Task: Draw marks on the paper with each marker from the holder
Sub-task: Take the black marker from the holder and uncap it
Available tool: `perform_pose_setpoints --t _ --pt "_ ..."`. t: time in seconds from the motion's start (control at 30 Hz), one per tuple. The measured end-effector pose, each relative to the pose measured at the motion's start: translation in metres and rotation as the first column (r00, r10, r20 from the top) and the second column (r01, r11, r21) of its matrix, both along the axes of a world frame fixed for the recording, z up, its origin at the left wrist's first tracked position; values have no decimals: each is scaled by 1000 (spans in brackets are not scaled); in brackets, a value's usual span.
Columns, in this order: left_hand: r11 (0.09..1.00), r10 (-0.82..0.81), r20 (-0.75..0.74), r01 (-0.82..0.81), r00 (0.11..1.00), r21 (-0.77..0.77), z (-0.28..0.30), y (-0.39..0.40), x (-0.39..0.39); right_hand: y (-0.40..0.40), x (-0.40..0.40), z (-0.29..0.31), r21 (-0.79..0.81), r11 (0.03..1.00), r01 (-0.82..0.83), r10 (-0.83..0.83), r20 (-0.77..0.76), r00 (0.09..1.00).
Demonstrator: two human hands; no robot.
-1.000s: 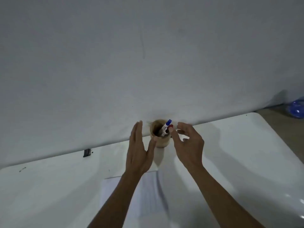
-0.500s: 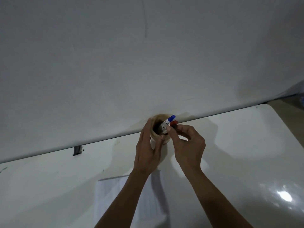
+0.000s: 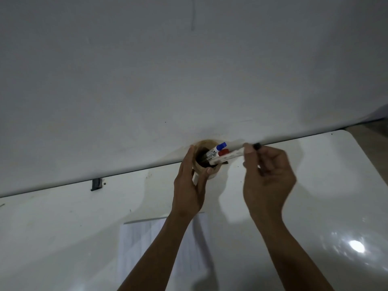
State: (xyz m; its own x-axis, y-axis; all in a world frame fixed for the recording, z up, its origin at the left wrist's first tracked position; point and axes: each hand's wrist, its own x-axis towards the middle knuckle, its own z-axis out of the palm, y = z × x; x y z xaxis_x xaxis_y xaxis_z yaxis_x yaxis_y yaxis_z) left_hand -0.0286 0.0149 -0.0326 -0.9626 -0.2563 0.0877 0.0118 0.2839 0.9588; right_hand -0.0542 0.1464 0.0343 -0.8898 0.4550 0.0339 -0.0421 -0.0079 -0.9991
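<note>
The left hand (image 3: 190,185) grips the wooden holder (image 3: 206,162) at the bench's (image 3: 63,227) far edge; the right hand (image 3: 266,175) pinches a black-capped marker (image 3: 231,155) half-drawn; its body could snag the blue marker (image 3: 218,149) and red marker (image 3: 222,153), tipping them out.

A glossy white table (image 3: 63,238) meets a plain grey-white wall (image 3: 147,70). A small dark clip (image 3: 96,184) sits at the table's far edge.

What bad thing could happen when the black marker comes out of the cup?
1. The black-capped marker is leaving at a slant, so it might drag the blue-capped marker and red-capped marker out.
2. The wooden holder could tip if the left hand lets go.
3. The right hand pinches only near the cap, so the marker might slip.
</note>
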Motion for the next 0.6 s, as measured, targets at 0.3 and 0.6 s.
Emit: perform_pose_setpoints --t 0.3,0.6 --pt "997 18 194 -2 981 -83 2 -5 0 28 12 38 -159 983 -96 83 -81 993" --pt "990 127 221 -111 967 -86 52 -36 64 -6 77 -1 -17 878 -478 458 317 831"
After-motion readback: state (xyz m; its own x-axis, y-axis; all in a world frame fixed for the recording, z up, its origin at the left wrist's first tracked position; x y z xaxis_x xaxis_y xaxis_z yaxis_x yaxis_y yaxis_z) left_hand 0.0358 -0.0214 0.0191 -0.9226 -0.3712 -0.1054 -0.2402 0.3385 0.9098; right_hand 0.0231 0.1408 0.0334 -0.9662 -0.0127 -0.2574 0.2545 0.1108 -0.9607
